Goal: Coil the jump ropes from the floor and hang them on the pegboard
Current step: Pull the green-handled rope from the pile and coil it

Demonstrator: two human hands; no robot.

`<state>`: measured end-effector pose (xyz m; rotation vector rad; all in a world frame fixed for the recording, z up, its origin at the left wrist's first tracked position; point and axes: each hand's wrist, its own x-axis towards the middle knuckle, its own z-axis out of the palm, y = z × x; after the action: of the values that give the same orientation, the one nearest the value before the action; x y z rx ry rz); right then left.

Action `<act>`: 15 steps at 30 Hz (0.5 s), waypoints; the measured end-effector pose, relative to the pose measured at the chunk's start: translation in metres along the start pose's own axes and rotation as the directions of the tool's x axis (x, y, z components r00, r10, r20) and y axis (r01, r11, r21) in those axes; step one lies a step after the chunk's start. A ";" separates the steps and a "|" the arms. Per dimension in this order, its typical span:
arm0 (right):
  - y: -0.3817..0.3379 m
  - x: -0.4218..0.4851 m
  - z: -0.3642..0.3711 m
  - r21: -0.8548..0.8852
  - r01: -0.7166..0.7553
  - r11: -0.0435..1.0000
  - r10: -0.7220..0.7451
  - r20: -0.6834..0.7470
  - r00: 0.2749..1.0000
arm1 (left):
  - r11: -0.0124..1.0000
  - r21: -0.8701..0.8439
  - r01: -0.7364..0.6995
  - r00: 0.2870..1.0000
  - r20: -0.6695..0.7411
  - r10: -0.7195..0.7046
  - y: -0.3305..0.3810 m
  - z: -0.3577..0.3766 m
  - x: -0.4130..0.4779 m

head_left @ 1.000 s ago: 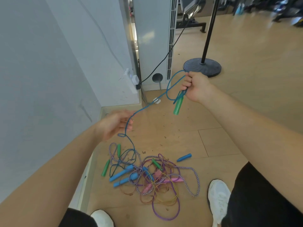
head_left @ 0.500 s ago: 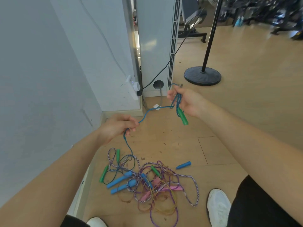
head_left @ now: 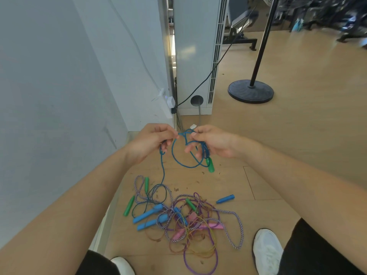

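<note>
Lying nearest the person's white shoe (head_left: pixel 267 251), a tangled heap of jump ropes (head_left: pixel 186 221) in purple, striped, gold and pink cord, with blue and green plastic handles, spreads over the pale wooden floor (head_left: pixel 278 155).

Above and beyond it, both hands work one thin blue braided rope (head_left: pixel 184 165) at mid-height. The left hand (head_left: pixel 151 139) pinches the cord between thumb and forefinger, its other fingers curled around the strand. The right hand (head_left: pixel 214 141) pinches the same cord just beside it and has its lower fingers hooked through a few hanging loops, with the rope's green plastic handle (head_left: pixel 210 165) dangling below the palm.

From the left hand, the uncoiled length (head_left: pixel 163 171) drops almost straight down into the left side of the heap, its long axis running from the hands back toward the feet. The left hand is therefore the nearer one to draw up the next span, while the right serves as the coil keeper. The far end looks caught among the other ropes, so a snag seems likely.

Farther off stand a tall white slatted unit (head_left: pixel 194 56) and a black round stand base (head_left: pixel 250 91). No pegboard is in view.
</note>
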<state>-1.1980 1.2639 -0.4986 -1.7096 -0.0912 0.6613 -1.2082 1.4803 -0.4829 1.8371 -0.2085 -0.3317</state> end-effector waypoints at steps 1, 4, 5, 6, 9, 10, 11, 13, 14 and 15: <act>0.001 0.000 0.000 -0.015 -0.006 1.000 0.006 -0.021 1.000 | 1.000 0.009 -0.001 0.999 -0.040 0.002 -0.001 -0.002 0.001; 0.004 0.003 -0.005 -0.069 -0.001 0.998 -0.007 -0.115 0.993 | 0.998 0.055 0.012 0.987 -0.158 -0.003 -0.005 -0.010 0.002; 0.005 0.004 -0.007 -0.083 0.004 0.997 -0.014 -0.126 0.992 | 0.998 0.052 0.022 0.980 -0.197 -0.012 -0.006 -0.012 0.002; 0.005 0.005 -0.010 -0.086 0.003 0.996 -0.013 -0.124 0.992 | 0.998 0.045 0.032 0.972 -0.235 -0.020 -0.008 -0.014 0.002; 0.004 0.004 -0.012 -0.063 -0.028 0.998 0.022 -0.081 0.996 | 0.997 0.046 0.055 0.957 -0.286 -0.040 -0.009 -0.015 0.001; 0.003 0.003 -0.011 -0.056 -0.029 0.998 0.025 -0.070 0.997 | 0.997 0.055 0.058 0.959 -0.280 -0.040 -0.009 -0.014 0.002; 0.001 0.002 -0.010 -0.049 -0.020 0.999 0.017 -0.058 0.998 | 0.996 0.066 0.059 0.962 -0.270 -0.039 -0.010 -0.013 0.002; -0.001 0.000 -0.007 -0.004 0.013 1.000 -0.013 -0.042 0.999 | 0.994 0.088 0.068 0.969 -0.243 -0.045 -0.011 -0.011 0.002; -0.002 -0.001 -0.007 0.035 0.028 0.999 -0.027 -0.034 0.999 | 0.992 0.100 0.076 0.973 -0.226 -0.051 -0.012 -0.010 0.003; -0.004 -0.001 -0.007 0.079 0.036 0.996 -0.035 -0.017 0.999 | 0.991 0.107 0.082 0.977 -0.204 -0.059 -0.013 -0.009 0.003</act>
<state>-1.1949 1.2583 -0.4939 -1.6330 -0.0828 0.6174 -1.2026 1.4915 -0.4932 1.9814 -0.0226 -0.1844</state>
